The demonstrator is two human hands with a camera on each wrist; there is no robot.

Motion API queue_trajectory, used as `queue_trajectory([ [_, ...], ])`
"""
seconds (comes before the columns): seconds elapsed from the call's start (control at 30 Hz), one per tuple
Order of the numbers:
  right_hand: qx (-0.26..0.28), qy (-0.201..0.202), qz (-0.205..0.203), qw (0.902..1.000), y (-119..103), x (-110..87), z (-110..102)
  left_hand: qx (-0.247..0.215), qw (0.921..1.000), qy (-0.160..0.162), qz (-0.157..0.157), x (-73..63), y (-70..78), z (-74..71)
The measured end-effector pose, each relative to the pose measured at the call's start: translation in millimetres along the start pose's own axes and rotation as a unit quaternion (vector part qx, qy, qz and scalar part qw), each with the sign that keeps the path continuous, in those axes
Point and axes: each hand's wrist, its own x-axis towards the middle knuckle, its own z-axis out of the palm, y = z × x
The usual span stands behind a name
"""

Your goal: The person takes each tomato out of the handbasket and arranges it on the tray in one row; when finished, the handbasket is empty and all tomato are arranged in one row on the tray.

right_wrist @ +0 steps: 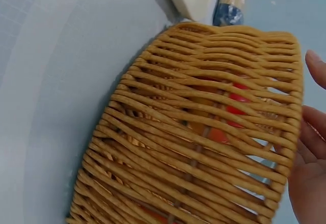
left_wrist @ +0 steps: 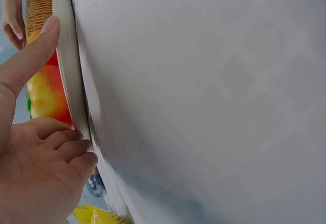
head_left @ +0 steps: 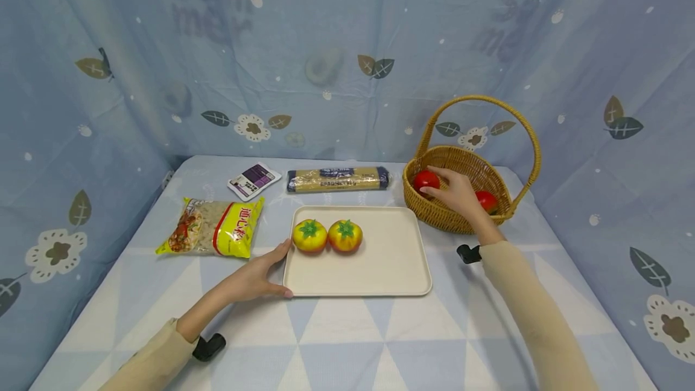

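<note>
1. Worktop (head_left: pixel 380 343), patterned cloth: runs from your sleeves back to the blue curtain (head_left: pixel 336 47), with cloth showing in front of the tray and right of the basket.
2. Tray (head_left: pixel 391 264), cream, low-rimmed: lies in front of you; its bare floor extends from the fruit pair to the right rim. The far right corner sits just beside the basket.
3. Basket (head_left: pixel 442 217), wicker: stands at the far right, its handle (head_left: pixel 483 99) arched upright above the opening.
4. Left hand (head_left: pixel 257 276): yours curls on the tray's left edge, thumb at the near corner, fingers against the rim.
5. Right hand (head_left: pixel 458 195): yours reaches into the basket, thumb and forefinger parted about a red fruit (head_left: pixel 425 181) at the left inside; you cannot tell whether they pinch it.
6. Second red fruit (head_left: pixel 487 201): in the basket's right part, partly hidden beside your wrist.
7. Yellow-red fruits (head_left: pixel 345 238), two: side by side at the tray's left.
8. Beyond the tray: spaghetti pack (head_left: pixel 336 180). Left: pasta bag (head_left: pixel 209 228), with a purple-and-white packet (head_left: pixel 254 181) behind it.
</note>
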Motion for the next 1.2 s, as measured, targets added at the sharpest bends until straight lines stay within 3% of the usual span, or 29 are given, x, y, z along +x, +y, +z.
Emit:
queue_trajectory([
  [0.33, -0.01, -0.024, 0.048, 0.9985, 12, 12.4, 8, -0.001, 1.0, 0.002, -0.003, 0.1, -0.9, 0.8],
  [0.93, -0.035, -0.064, 0.073, 0.9946, 19, 19.6, 9, -0.009, 0.9999, 0.001, -0.009, 0.1, 0.0, 1.0],
  [1.2, -0.04, -0.057, 0.091, 0.9934, 20, 18.3, 5, -0.006, 1.0, 0.003, -0.002, 0.2, -1.1, 1.3],
])
